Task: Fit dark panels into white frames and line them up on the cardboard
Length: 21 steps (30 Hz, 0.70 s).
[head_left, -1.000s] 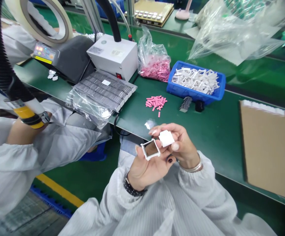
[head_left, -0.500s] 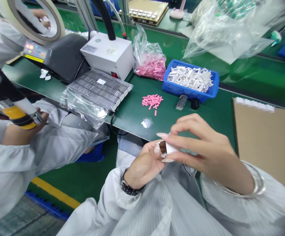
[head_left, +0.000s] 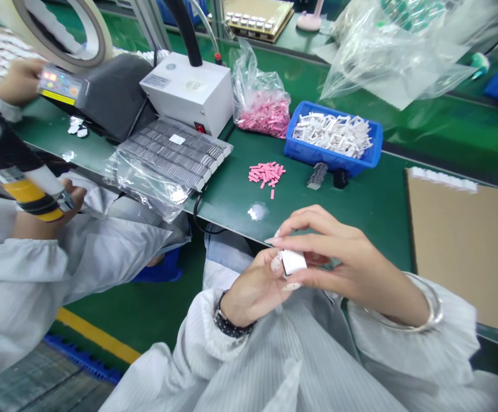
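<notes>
My right hand (head_left: pixel 355 266) and my left hand (head_left: pixel 251 292) press close together, and they clamp a little white square (head_left: pixel 294 262) tight between them. The square is below the blue tray (head_left: pixel 330 162), on my side of the table. The tray is full of white frames (head_left: pixel 332 134). Just left of the tray, a clear bag (head_left: pixel 259 94) holds pink bits, and more pink bits (head_left: pixel 266 174) lie in a small pile on the green mat (head_left: pixel 231 200). Farther left, a white box (head_left: pixel 186 94) has labels, but the words are too small to read.
</notes>
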Available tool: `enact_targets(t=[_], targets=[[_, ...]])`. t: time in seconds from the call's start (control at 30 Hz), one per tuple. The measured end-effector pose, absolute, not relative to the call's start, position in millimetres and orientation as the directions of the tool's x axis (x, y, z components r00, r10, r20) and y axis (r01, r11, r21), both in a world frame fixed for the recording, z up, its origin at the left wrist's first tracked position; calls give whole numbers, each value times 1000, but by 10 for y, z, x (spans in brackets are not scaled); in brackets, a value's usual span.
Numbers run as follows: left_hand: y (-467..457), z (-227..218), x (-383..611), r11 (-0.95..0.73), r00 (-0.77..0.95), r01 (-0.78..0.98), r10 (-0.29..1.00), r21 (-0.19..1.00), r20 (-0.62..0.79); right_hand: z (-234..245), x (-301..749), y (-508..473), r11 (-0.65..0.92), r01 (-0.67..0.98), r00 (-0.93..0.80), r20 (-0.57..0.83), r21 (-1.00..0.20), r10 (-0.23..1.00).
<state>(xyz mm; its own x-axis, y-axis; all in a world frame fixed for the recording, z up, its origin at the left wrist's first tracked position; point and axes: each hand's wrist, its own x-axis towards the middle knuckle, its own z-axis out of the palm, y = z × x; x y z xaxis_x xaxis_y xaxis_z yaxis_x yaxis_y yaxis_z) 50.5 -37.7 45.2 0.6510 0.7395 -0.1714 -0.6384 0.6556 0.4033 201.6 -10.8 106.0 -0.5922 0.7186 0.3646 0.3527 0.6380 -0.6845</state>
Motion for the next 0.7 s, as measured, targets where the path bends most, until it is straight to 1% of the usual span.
enact_targets(t=[0.1, 0.33, 0.47, 0.7], targets=[[-369, 429, 518, 678, 678, -641, 720, 360, -150, 1037, 2020, -102, 561, 319, -567, 321, -764, 759], [-370, 378, 526, 674, 636, -654, 736, 344, -232, 984, 1993, -89, 331, 222, -475, 195, -917, 858], [-374, 333, 530, 673, 623, -685, 739, 280, -255, 923, 1963, -72, 291, 170, -462, 185, -941, 867], [-360, 290, 519, 669, 627, -703, 744, 244, -232, 897, 1924, -86, 234, 179, -443, 134, -956, 887]])
